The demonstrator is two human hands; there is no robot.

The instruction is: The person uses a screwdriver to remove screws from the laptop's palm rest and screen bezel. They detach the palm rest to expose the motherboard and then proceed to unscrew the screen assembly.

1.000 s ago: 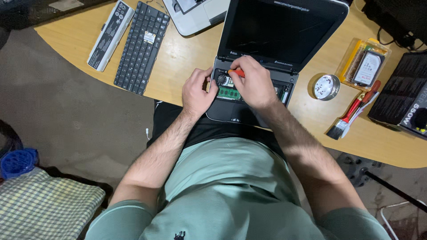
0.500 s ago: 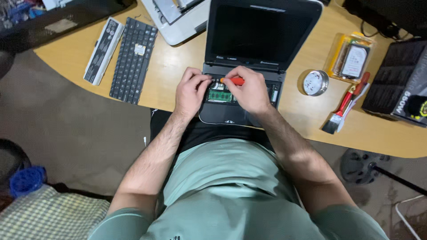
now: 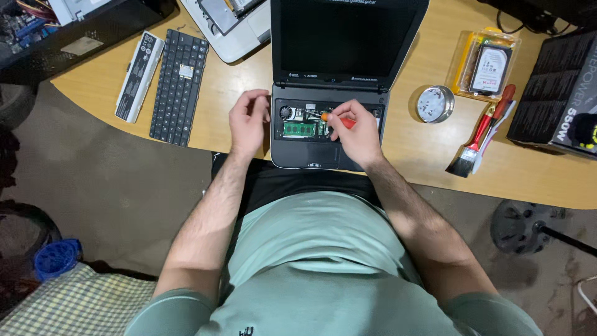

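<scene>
Since 0.5 s ago the left hand (image 3: 247,122) has lifted off the opened laptop (image 3: 329,134) and now hovers loosely curled, empty, just left of it. The right hand (image 3: 354,132) pinches an orange-handled screwdriver (image 3: 339,119), its axis pointing left into the exposed bay. A detached keyboard (image 3: 178,86) lies farther left on the surface (image 3: 423,155); nothing blocks the bay.

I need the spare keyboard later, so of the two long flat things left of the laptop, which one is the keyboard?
The black keyboard, with rows of keys, nearer the laptop. The white bar left of it has none.
</scene>
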